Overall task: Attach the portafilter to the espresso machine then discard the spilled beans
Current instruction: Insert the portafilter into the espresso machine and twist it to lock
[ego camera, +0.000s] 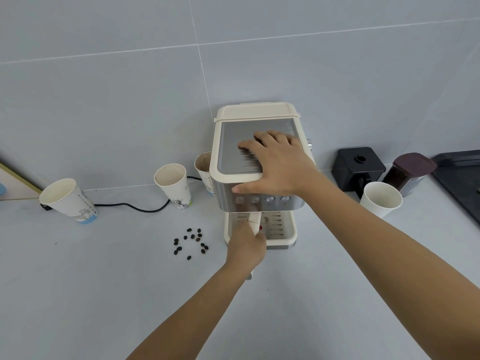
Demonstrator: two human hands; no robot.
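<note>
A cream and steel espresso machine (233, 154) stands against the wall. My right hand (275, 162) lies flat on its ribbed top, fingers spread, thumb over the front edge above the buttons. My left hand (245, 246) is closed around the cream handle of the portafilter (255, 222), which reaches under the machine's head above the drip tray (284, 229). The portafilter's basket is hidden under the machine. Several dark coffee beans (191, 242) lie scattered on the counter just left of the machine.
Two empty paper cups (68, 200) (174, 185) stand at the left, a third (204, 165) behind the machine. A black power cord (135, 207) runs along the wall. At the right stand a white cup (380, 200), a black grinder (357, 167), a dark jar (407, 172) and a black tray (459, 175).
</note>
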